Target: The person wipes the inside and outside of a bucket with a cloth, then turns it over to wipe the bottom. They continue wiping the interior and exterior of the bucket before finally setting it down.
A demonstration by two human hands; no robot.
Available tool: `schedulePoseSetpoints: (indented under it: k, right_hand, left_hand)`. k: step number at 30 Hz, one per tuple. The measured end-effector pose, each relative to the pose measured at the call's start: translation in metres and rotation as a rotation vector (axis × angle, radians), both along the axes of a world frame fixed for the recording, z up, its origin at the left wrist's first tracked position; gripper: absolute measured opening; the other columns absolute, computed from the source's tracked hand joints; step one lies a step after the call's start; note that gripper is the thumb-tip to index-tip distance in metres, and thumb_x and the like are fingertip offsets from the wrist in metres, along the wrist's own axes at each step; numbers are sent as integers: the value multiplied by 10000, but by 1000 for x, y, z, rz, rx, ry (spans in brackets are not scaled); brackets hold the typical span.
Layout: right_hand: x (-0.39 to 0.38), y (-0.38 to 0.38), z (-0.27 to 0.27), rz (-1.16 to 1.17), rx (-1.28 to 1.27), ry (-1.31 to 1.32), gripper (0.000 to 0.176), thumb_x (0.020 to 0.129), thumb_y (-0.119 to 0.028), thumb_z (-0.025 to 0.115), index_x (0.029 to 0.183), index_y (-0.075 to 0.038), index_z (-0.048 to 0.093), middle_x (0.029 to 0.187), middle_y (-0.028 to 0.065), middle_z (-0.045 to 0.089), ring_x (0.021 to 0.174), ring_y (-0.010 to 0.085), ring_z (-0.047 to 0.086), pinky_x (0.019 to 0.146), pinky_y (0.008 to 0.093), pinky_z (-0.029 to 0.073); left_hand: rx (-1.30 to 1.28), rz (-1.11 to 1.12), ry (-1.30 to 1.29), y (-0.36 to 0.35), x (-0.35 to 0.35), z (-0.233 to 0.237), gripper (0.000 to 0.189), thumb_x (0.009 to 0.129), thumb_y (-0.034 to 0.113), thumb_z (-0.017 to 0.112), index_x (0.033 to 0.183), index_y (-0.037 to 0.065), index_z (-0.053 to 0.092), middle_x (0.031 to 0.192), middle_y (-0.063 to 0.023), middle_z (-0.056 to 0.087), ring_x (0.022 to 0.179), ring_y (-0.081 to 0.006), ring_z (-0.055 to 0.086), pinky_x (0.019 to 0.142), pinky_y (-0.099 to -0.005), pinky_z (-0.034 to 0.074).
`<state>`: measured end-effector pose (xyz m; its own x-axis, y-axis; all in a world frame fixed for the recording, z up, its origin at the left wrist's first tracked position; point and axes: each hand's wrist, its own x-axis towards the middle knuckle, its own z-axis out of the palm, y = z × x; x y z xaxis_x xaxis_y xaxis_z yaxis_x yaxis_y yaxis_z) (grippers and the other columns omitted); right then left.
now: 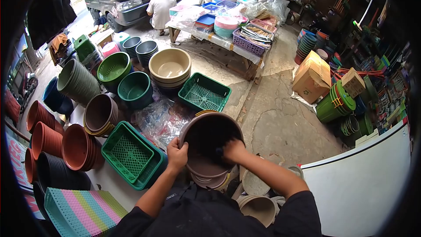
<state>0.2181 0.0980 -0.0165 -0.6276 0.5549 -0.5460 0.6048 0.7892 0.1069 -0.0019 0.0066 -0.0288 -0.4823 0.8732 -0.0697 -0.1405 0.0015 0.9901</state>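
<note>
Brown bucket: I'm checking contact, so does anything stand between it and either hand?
Nothing visible stands between the left hand and the bucket. Inside, a dark item at the right hand may separate it from the wall.

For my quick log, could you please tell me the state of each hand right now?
Left hand: closed on the rim of the brown bucket.
Right hand: inside the bucket; whether it is holding anything cannot be clearly told.

A green basket (128, 159) sits left of the fingers (183, 148). Beyond them, a worktop (218, 43) carries a purple basket (248, 44), and a cardboard box (312, 77) stands well to their right.
</note>
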Motion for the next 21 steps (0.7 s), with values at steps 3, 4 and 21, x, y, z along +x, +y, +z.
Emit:
schedulePoseSetpoints:
  k: [3,4,21]
  right_hand:
    - [-15,-34,-38,-187,-323,57,745,941,-573,373,1484,-65,331,1507,224,342,1440,316,267,1178,491,115]
    - [-27,-47,-37,-326,-414,167,749,948,-584,366,1462,-39,361,1473,218,397,1412,308,319,1169,464,160]
    - [-41,-27,26,-1730,-838,2569,435,995,-429,447,1119,-33,579,1090,107,643,980,256,641,933,402,500]
  left_hand:
    - [47,53,12,-1,6,5,254,876,9,614,685,88,467,595,83,433,532,-7,350,475,-222,267]
    - [53,75,-2,-1,9,4,271,874,8,619,677,94,455,592,85,426,532,-7,342,475,-224,259]
    - [28,-56,12,-22,34,-36,373,1034,300,482,736,83,538,673,84,478,620,-8,352,553,-199,301]
